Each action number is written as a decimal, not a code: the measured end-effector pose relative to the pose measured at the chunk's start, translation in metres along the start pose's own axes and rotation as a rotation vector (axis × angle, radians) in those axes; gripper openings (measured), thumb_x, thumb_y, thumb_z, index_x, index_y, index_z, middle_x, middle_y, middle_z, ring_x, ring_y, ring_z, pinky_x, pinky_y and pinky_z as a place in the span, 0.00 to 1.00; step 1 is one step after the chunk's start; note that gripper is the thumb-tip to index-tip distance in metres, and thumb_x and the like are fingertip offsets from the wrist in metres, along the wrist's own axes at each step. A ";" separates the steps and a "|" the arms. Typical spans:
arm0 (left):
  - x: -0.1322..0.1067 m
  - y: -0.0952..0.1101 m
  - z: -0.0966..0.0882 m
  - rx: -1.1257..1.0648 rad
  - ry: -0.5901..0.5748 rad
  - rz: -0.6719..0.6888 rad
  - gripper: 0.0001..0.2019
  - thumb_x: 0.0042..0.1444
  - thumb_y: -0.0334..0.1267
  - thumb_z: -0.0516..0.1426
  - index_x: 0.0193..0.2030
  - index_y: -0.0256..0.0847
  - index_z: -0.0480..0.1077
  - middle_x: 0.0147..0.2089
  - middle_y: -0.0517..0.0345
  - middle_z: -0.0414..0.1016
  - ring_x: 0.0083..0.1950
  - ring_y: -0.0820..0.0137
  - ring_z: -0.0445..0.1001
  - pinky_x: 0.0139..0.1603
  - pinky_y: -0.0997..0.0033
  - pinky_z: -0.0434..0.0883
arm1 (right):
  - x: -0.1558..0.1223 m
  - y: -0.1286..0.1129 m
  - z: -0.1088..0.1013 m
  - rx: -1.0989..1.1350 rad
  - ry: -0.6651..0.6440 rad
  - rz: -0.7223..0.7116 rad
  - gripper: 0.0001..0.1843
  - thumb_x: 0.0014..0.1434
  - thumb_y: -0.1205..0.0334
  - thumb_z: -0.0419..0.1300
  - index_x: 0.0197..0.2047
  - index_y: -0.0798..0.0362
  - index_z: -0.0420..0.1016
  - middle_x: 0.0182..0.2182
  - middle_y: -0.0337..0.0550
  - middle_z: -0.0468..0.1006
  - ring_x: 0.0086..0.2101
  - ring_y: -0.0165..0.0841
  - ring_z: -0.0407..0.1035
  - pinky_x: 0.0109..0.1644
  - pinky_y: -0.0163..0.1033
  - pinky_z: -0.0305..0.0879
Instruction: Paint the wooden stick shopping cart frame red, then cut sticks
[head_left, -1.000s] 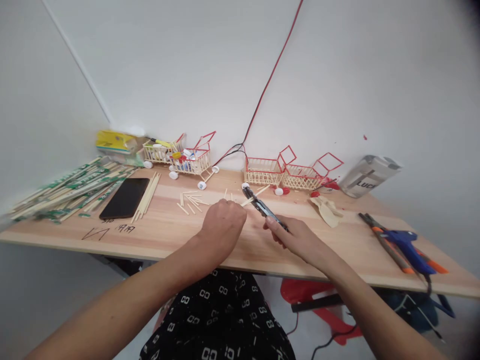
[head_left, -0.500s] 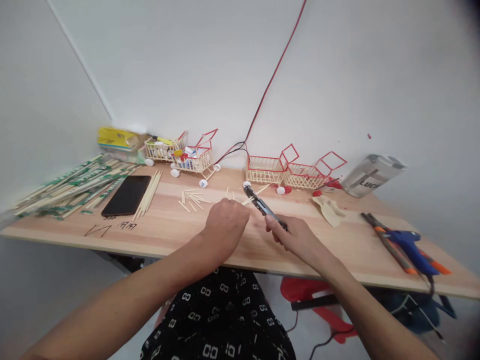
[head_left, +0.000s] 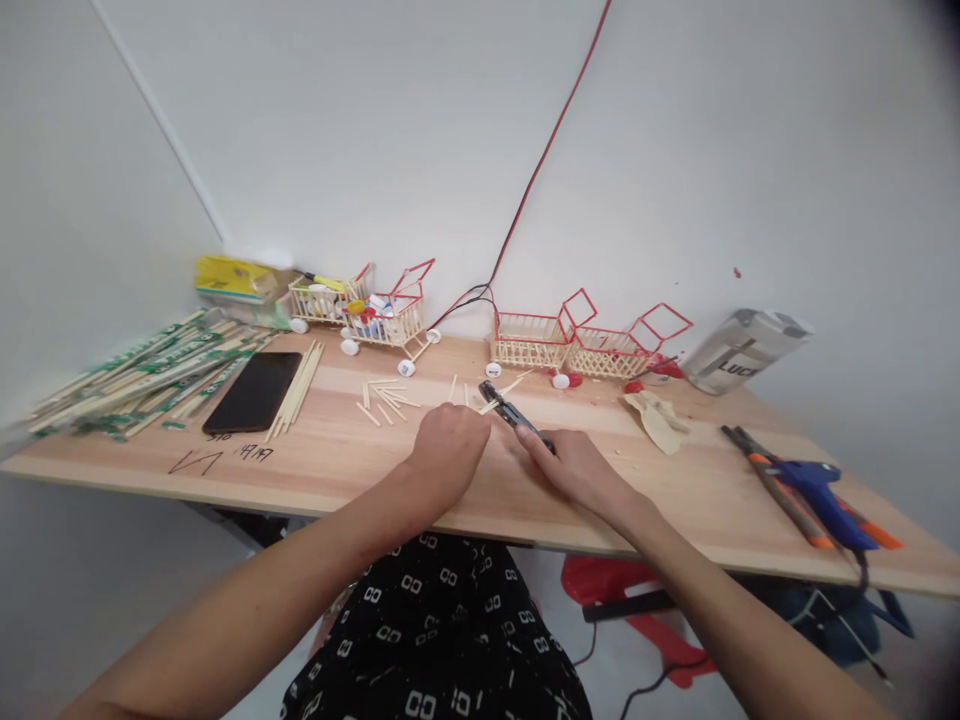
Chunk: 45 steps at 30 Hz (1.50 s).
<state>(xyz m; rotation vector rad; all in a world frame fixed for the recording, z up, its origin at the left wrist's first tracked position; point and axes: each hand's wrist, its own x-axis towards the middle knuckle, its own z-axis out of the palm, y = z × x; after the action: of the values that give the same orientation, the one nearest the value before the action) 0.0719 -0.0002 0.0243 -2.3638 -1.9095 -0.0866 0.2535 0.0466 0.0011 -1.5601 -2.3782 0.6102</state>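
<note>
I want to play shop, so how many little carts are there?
4: at left, a farther cart and a nearer cart, partly overlapping; right of them, a third cart and a fourth cart, close together. None looks hidden.

You have two hands at work, your left hand (head_left: pixel 450 455) and your right hand (head_left: pixel 589 470), and one tool (head_left: pixel 511 412). The sticks (head_left: pixel 491 404) at it are too overlapped to count. Before you stand four carts (head_left: pixel 529 352), with at least six wheels (head_left: pixel 406 368) showing. You have at least seven short pieces (head_left: pixel 388 405) in one cluster, plus two more just past your left hand, and at least four long sticks (head_left: pixel 295 395). Count one phone (head_left: pixel 253 392), one yellow pack (head_left: pixel 236 277), one can (head_left: pixel 742 352), one scrap (head_left: pixel 655 420) and one glue gun (head_left: pixel 817 495). The wrapped chopsticks (head_left: pixel 142 375) are too many to count.
</note>
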 end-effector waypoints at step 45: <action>-0.005 -0.023 0.037 -0.117 0.081 -0.138 0.14 0.64 0.30 0.44 0.44 0.35 0.71 0.41 0.44 0.76 0.46 0.59 0.76 0.42 0.64 0.71 | 0.026 -0.001 0.005 -0.070 -0.046 -0.027 0.37 0.62 0.31 0.39 0.21 0.53 0.67 0.21 0.48 0.73 0.22 0.32 0.62 0.28 0.39 0.50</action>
<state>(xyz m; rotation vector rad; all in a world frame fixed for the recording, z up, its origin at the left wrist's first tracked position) 0.0473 0.0040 -0.0121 -2.2566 -2.0796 -0.3087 0.2400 0.0687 -0.0038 -1.5548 -2.4759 0.5685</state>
